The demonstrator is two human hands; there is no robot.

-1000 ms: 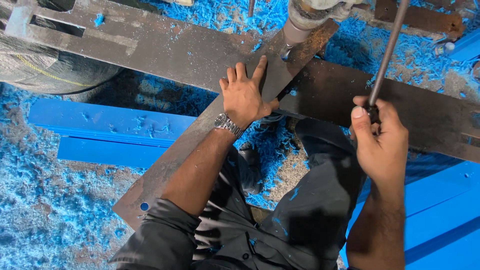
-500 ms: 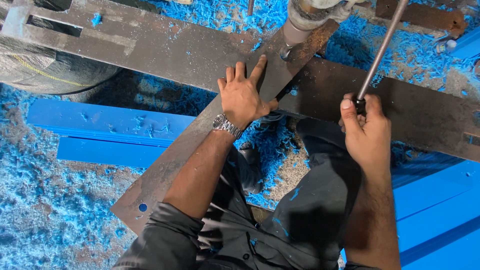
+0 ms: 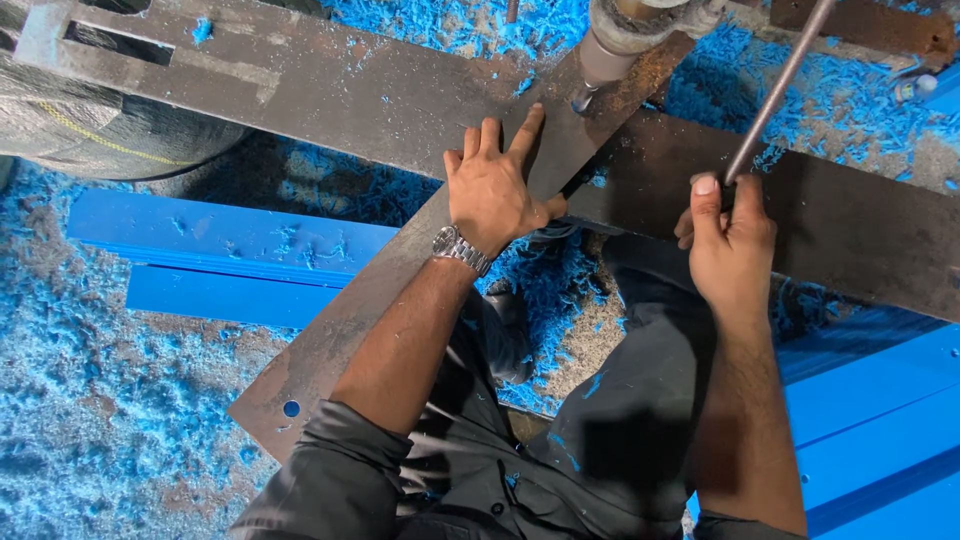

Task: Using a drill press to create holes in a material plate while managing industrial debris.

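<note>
While the left hand (image 3: 492,190) lies flat with fingers spread on the rusty metal strip (image 3: 380,300), the right hand (image 3: 730,240) is closed around the lower end of a steel lever (image 3: 775,95) that slants up toward 1 o'clock. At 12 o'clock from the left fingertips, the drill bit (image 3: 581,98) meets the strip just beside its edge. Blue shavings (image 3: 90,400) cover the floor at 8 o'clock, beyond a blue panel (image 3: 230,260); the strip's lower end, with its hole, juts free there.
</note>
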